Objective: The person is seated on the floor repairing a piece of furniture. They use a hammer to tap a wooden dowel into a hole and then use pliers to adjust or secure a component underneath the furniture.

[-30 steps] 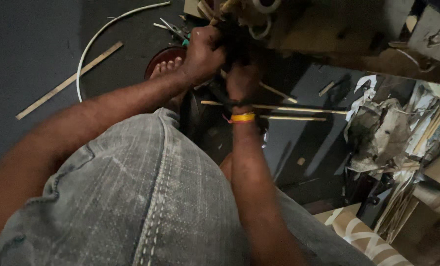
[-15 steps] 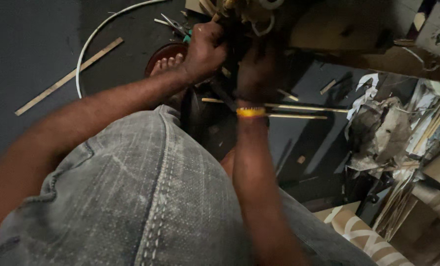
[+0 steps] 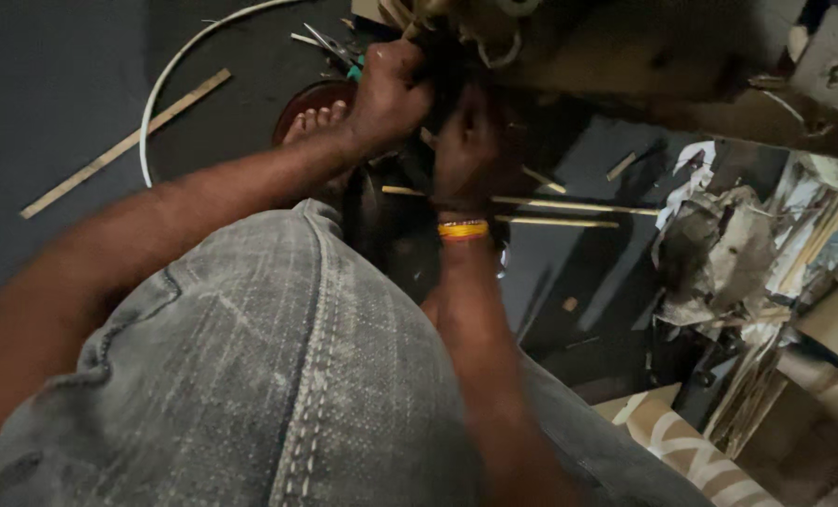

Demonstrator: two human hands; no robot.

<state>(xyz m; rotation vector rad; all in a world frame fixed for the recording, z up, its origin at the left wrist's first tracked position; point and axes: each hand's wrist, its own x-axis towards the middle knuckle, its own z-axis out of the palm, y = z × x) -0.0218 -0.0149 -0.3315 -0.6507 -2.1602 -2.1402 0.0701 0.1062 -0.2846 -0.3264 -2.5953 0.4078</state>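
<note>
Hands met at the far edge of the scene, low over the dark floor (image 3: pixel 53 103). The left hand (image 3: pixel 391 94) was curled into a fist, its fingers pressed together around a dark bundle (image 3: pixel 442 70) that rose toward pale cane strips (image 3: pixel 494 42) above. The right hand (image 3: pixel 466 145), with a yellow beaded band (image 3: pixel 463 229) at the wrist, lay just right of the left, touching the same bundle; whether its fingers gripped it could not be told, as they were hidden in shadow. A bare foot (image 3: pixel 318 120) sat just left of the left hand. Thin sticks (image 3: pixel 569 207) lay to the right, a white hoop (image 3: pixel 170 84) and a wooden slat (image 3: pixel 123 143) far left. A denim-covered knee (image 3: pixel 278 357) filled the near view.
</note>
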